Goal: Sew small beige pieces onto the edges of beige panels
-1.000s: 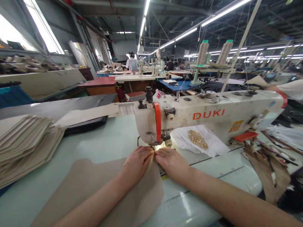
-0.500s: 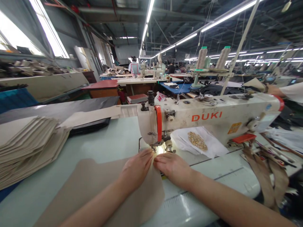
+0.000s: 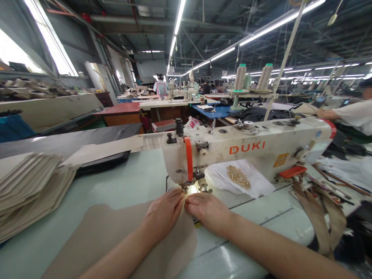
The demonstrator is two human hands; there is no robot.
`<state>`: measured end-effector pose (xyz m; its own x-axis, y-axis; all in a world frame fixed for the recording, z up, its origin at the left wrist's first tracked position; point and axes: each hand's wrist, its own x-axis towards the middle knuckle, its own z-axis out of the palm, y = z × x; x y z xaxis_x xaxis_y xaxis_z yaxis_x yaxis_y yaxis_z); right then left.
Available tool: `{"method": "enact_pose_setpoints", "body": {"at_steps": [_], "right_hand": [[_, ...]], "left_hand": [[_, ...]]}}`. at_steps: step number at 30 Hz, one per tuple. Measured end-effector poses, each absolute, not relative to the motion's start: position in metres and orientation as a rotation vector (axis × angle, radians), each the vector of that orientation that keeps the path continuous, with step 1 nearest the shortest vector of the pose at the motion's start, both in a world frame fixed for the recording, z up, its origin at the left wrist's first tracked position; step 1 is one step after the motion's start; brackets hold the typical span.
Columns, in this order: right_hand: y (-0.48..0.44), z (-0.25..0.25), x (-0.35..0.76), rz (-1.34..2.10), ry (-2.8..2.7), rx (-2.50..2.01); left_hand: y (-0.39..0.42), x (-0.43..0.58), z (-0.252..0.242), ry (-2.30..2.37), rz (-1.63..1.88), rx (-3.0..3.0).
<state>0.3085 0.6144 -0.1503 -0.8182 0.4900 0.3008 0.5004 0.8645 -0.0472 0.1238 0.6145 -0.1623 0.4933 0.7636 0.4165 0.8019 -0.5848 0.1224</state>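
Observation:
A flat beige fabric piece [image 3: 116,228] lies on the pale green bed of a white sewing machine [image 3: 215,141] marked DUKI. Its right edge runs up to the lit needle area [image 3: 185,189]. My left hand [image 3: 164,209] is over the fabric, fingers bent and closed on its edge just in front of the presser foot. Close beside it, my right hand [image 3: 207,213] has its fingertips pressed together on the same edge. The fingertips of both hands nearly meet there. They partly hide the edge and the needle.
A stack of beige pieces [image 3: 31,186] stands at left. Gold-coloured rings [image 3: 238,176] lie on white cloth [image 3: 257,184] under the machine arm. Brown straps [image 3: 315,217] hang at right, below thread cones [image 3: 265,77]. A co-worker's arm [image 3: 334,112] reaches in at far right.
The camera view has shifted slightly, so the scene sits a little further left and lower. Both hands stay on the fabric edge by the needle.

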Motion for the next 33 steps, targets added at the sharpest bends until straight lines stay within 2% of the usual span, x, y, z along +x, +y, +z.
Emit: {"method": "enact_pose_setpoints", "body": {"at_steps": [28, 33], "right_hand": [[0.617, -0.154, 0.308, 0.079, -2.666, -0.773], [0.607, -0.156, 0.309, 0.100, -2.647, -0.646]], "left_hand": [[0.620, 0.127, -0.161, -1.359, -0.691, -2.615], [0.597, 0.117, -0.163, -1.384, -0.725, -2.576]]}}
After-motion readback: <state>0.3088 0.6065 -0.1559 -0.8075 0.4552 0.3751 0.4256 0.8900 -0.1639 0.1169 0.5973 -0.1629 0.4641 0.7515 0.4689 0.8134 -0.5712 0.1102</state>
